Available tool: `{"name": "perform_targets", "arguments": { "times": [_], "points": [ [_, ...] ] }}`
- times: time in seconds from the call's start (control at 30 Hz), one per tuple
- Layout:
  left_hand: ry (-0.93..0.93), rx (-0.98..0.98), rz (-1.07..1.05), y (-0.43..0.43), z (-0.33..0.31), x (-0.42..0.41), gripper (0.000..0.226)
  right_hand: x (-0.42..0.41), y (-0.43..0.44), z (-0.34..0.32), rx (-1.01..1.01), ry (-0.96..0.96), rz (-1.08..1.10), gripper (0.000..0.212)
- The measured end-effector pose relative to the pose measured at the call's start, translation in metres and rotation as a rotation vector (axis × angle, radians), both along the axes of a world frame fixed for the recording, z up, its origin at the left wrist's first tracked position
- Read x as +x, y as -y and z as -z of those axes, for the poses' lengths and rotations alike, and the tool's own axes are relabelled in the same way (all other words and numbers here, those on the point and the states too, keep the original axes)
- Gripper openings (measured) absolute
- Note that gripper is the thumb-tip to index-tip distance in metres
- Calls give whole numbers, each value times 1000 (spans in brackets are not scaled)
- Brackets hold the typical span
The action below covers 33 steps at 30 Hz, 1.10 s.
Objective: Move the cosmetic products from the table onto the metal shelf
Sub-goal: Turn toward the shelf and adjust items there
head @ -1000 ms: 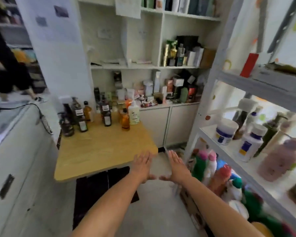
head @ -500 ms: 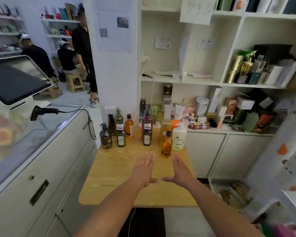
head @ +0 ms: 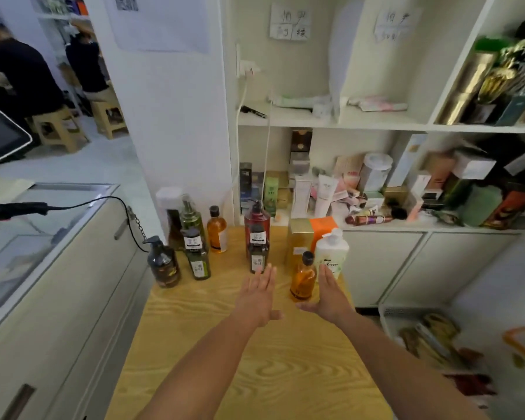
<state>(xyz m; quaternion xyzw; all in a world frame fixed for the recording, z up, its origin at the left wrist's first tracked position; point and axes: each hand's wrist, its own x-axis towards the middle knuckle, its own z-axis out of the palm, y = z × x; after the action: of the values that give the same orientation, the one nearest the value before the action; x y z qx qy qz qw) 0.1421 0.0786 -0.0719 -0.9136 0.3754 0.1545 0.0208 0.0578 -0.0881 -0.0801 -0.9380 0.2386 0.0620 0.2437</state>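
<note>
Hovering over the bare near half of the desk [head: 255, 374] with both hands flat and holding nothing: left hand [head: 256, 295] and right hand [head: 331, 294] apart, palms turned toward each other, fingers straight.

Framing, just past the thumbs, the small amber bottle [head: 302, 278], upright near the desk's right edge; seemingly not touching it yet. Overlapping, at the right fingertips, the white pump bottle [head: 331, 253] just behind; contact there hard to tell. Pointing, at the left fingertips, toward the dark labelled bottle [head: 258, 257], with a red pump bottle [head: 256, 219] close behind.

Further left, a green bottle [head: 198, 260] and a brown pump bottle [head: 163, 263]; further back, an orange bottle [head: 217, 230], a gold box [head: 299, 237] and an orange box [head: 323, 227]. Beyond all that, wall shelves [head: 376, 125] crammed with cartons and tubes. Everything named up to the boxes on the desk, none on the metal shelf, itself not plainly in view.

Judging the next move as a grab at the amber bottle, perhaps with a neighbour. Risks:
- Crowding: closing in from the right could nudge the tall white pump bottle over or off the nearby edge.
- Sweeping inward from the left could tip the dark labelled bottle into the red one.
- Squeezing smooth bottles between flat palms, rather than wrapping fingers round them, invites a slip in carrying.
</note>
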Motion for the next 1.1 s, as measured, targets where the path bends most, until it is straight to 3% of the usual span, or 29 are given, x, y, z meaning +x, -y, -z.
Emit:
{"name": "perform_targets", "arguments": {
  "times": [0.23, 0.53, 0.83, 0.97, 1.1],
  "points": [
    [-56, 16, 143, 36, 38, 69, 107, 55, 9, 32, 125, 7, 187, 122],
    [-126, 30, 314, 65, 68, 87, 113, 80, 16, 45, 285, 92, 429, 79],
    [-130, -71, 349, 75, 72, 93, 114, 77, 12, 42, 302, 130, 498, 66],
    [-215, -126, 329, 83, 64, 78, 112, 56, 12, 39, 304, 150, 511, 65],
    [-452, -216, 254, 98, 46, 52, 93, 22, 17, 25, 311, 166, 558, 67]
  ]
}}
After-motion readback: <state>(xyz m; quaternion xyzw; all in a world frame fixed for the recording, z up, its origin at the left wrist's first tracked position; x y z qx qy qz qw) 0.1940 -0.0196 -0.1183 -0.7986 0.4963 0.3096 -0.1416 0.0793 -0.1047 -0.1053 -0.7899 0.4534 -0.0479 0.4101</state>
